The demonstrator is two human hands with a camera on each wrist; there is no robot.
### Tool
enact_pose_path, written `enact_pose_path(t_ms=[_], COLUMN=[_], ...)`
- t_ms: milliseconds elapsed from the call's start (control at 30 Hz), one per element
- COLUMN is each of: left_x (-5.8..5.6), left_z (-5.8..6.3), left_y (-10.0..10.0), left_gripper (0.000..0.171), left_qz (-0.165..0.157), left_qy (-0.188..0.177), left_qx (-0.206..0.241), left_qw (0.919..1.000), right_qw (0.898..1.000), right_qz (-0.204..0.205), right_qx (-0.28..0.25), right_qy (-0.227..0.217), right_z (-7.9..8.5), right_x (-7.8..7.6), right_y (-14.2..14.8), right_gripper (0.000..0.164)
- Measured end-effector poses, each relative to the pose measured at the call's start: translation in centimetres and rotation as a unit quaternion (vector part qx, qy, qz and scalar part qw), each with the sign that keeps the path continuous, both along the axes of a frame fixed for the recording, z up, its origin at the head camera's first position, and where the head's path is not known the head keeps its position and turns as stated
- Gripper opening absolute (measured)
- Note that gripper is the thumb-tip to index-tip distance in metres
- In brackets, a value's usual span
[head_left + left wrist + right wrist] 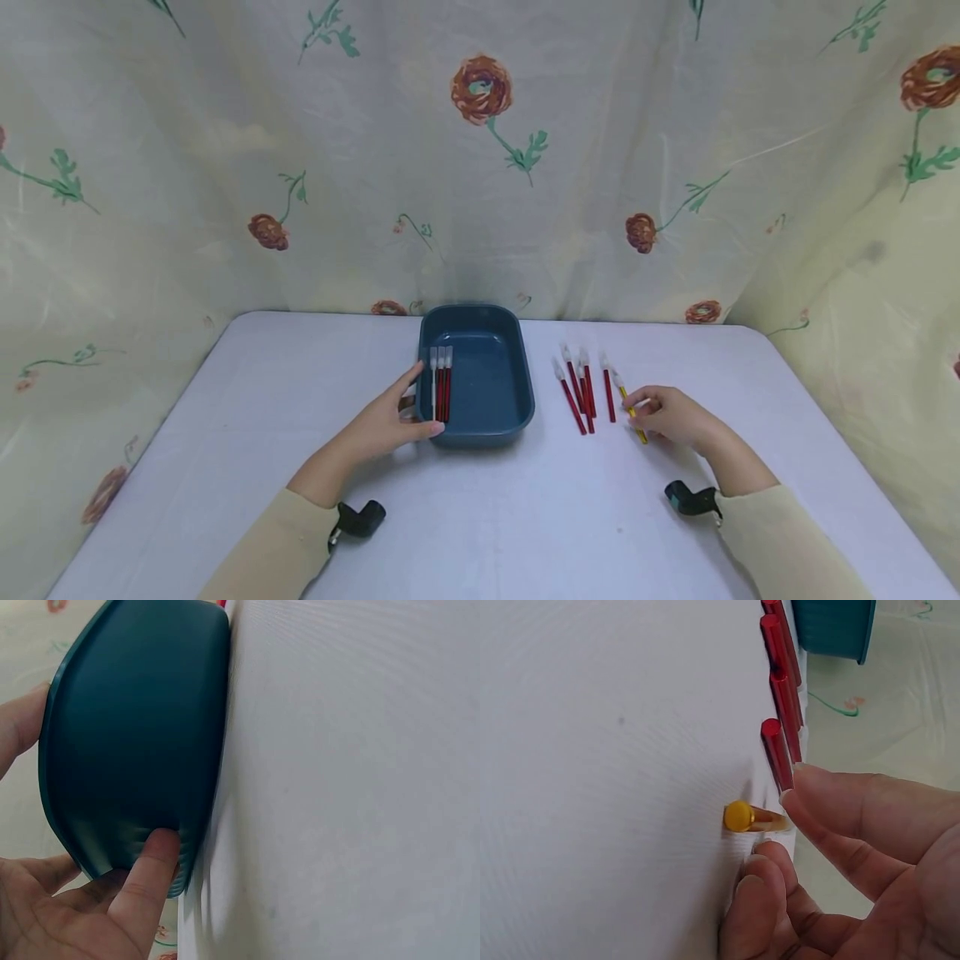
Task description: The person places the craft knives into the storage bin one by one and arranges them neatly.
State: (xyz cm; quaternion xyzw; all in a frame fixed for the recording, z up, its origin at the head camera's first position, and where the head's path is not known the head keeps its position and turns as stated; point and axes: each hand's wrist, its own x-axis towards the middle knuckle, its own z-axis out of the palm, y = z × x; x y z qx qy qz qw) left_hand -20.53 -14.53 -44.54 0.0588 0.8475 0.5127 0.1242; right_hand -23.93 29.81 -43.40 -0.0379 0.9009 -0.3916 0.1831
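Observation:
A dark teal plastic tray [491, 400] stands on the table. My left hand [393, 421] holds it at the near left, thumb over the rim and other fingers along the outer wall. Inside, along the left wall, lie three slim pen-like sticks [442, 383] with clear tips, one whitish and two red. To the right of the tray my right hand [671, 417] is over a slim yellow stick [641, 433] with a clear tip. In the right wrist view the thumb and index fingertips come right beside the yellow stick [739, 817], which is not between them.
Several red sticks [572, 404] with clear tips lie between the tray and my right hand, some crossing. A white cloth covers the table [480, 517]. Behind it hangs a flowered curtain [337, 167]. Each wrist carries a small black camera [363, 518].

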Motion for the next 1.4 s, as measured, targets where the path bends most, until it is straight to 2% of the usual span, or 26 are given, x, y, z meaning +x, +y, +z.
enact_pose_path(t_ms=[200,500,800,1133,1400], left_x=[0.1,0.0,0.0,0.0,-0.1], left_z=[0.0,-0.1,-0.1,-0.2,-0.3], left_y=[0.0,0.0,0.0,0.0,0.0], left_gripper=[0.104,0.105,0.105,0.105,0.104], left_qz=[-0.001,0.000,-0.003,0.000,0.001], left_qy=[-0.002,-0.002,0.000,0.002,0.003], left_qx=[0.012,0.012,0.018,0.007,0.004], left_qw=[0.9999,0.9999,0.9998,1.0000,1.0000], right_qw=[1.000,0.999,0.999,1.000,1.000], right_qz=[0.008,0.010,-0.002,-0.011,-0.005], right_qx=[0.002,0.032,0.043,0.025,-0.012], right_qy=[0.012,0.022,0.021,0.009,0.013], right_z=[-0.2,0.2,0.2,0.6,1.9], right_x=[-0.1,0.1,0.2,0.3,0.4], right_y=[0.1,-0.2,-0.3,-0.3,-0.7], right_gripper=[0.028,0.031,0.031,0.033,0.038])
